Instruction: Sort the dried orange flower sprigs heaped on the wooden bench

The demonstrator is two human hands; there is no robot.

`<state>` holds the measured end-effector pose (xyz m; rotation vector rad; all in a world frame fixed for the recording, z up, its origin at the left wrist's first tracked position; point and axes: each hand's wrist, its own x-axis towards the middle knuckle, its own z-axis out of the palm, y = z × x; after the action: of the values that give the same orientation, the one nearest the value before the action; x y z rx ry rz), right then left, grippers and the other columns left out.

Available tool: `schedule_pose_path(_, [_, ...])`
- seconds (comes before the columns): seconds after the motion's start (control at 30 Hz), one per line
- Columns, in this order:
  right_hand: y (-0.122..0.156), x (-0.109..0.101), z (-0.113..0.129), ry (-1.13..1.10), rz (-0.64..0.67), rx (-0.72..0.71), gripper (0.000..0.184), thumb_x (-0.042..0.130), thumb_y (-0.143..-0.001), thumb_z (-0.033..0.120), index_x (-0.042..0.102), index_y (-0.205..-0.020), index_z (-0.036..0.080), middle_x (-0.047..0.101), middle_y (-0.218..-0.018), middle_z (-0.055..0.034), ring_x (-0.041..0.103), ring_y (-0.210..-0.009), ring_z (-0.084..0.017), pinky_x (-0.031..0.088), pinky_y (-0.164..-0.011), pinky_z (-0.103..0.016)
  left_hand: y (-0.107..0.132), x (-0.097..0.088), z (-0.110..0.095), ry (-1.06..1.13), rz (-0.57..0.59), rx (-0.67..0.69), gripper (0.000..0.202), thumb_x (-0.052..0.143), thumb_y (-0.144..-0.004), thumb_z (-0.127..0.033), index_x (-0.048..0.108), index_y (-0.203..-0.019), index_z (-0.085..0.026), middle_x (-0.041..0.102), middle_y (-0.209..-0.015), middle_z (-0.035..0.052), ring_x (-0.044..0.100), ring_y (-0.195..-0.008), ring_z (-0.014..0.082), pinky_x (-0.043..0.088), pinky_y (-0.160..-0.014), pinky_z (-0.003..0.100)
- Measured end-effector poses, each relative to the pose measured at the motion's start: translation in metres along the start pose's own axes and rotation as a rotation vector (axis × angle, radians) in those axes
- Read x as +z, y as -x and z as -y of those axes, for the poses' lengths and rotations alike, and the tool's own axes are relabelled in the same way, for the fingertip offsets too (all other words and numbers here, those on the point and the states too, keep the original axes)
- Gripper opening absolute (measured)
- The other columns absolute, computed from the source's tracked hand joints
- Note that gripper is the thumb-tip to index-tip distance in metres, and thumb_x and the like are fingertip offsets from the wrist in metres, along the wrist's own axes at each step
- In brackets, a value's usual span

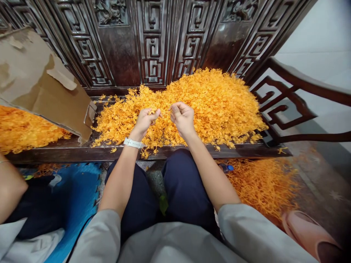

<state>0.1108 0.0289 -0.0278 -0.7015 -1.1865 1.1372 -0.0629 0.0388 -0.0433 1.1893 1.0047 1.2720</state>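
A large heap of small, spidery orange plastic pieces (216,106) covers the dark wooden bench. Over its front middle part, my left hand (144,122) is closed, its thumb and fingers pinching a small orange piece. Just to the right, my right hand (183,118) is closed too, thumb against curled forefinger. At its fingertips there is a thin orange bit, too small to make out well. The two hands are a short gap apart, above the heap. A pale watch (133,143) is on my left wrist.
A torn cardboard box (63,95) stands at left, with another orange pile (30,128) beyond it. Orange strands (263,186) lie on the floor at right near a blue-capped bottle (227,167). A carved armrest (290,98) bounds the right. Another person's arm (11,190) shows at left.
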Motion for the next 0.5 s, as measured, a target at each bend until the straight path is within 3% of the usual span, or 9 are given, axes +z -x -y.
schedule_pose_path(0.13, [0.018,0.011,0.049,-0.061,0.035,-0.164,0.052,0.074,-0.089,0.074,0.058,-0.08,0.025,0.04,-0.061,0.0062,0.03,-0.047,-0.007,0.03,-0.045,-0.025,-0.018,-0.02,0.008,0.145,-0.379,0.003,0.024,0.08,-0.087,-0.027,0.062,-0.074,-0.019,0.061,-0.081,0.0011,0.033,-0.054,0.0064,0.022,-0.048,0.025])
schedule_pose_path(0.17, [0.021,0.012,0.059,-0.061,0.037,-0.193,0.049,0.073,-0.091,0.072,0.06,-0.083,0.026,0.041,-0.062,0.0058,0.032,-0.048,-0.007,0.033,-0.046,-0.024,-0.019,-0.026,0.008,0.138,-0.416,0.008,0.023,0.08,-0.088,-0.027,0.062,-0.075,-0.019,0.062,-0.081,0.0017,0.034,-0.055,0.0071,0.022,-0.049,0.025])
schedule_pose_path(0.23, [0.022,0.009,0.066,-0.047,0.007,-0.207,0.04,0.075,-0.092,0.066,0.065,-0.092,0.027,0.044,-0.065,0.0051,0.04,-0.051,-0.008,0.039,-0.049,-0.024,-0.016,-0.035,0.005,0.095,-0.369,0.019,0.023,0.082,-0.088,-0.031,0.065,-0.079,-0.019,0.064,-0.084,0.0034,0.039,-0.059,0.0086,0.025,-0.05,0.025])
schedule_pose_path(0.3, [0.014,-0.004,0.052,-0.041,-0.062,-0.153,0.035,0.079,-0.091,0.059,0.067,-0.105,0.029,0.054,-0.074,0.003,0.052,-0.06,-0.01,0.047,-0.057,-0.025,-0.008,-0.035,0.0,0.055,-0.285,0.02,0.024,0.087,-0.084,-0.035,0.069,-0.083,-0.019,0.066,-0.087,0.0047,0.045,-0.063,0.0099,0.031,-0.054,0.025])
schedule_pose_path(0.4, [-0.006,-0.037,0.007,-0.028,-0.178,-0.003,0.04,0.071,-0.095,0.056,0.061,-0.123,0.029,0.068,-0.105,-0.0059,0.067,-0.085,-0.016,0.059,-0.074,-0.031,0.001,-0.026,-0.003,0.004,-0.231,-0.003,0.028,0.092,-0.078,-0.035,0.072,-0.088,-0.019,0.066,-0.084,0.0044,0.05,-0.067,0.0116,0.035,-0.059,0.027])
schedule_pose_path(0.5, [-0.019,-0.064,-0.028,0.094,-0.305,0.186,0.054,0.063,-0.095,0.051,0.048,-0.141,0.027,0.061,-0.139,-0.018,0.069,-0.112,-0.026,0.062,-0.083,-0.041,0.001,-0.017,0.001,-0.046,-0.153,0.014,0.029,0.092,-0.077,-0.038,0.073,-0.088,-0.019,0.058,-0.072,0.0009,0.042,-0.061,0.0109,0.031,-0.057,0.027])
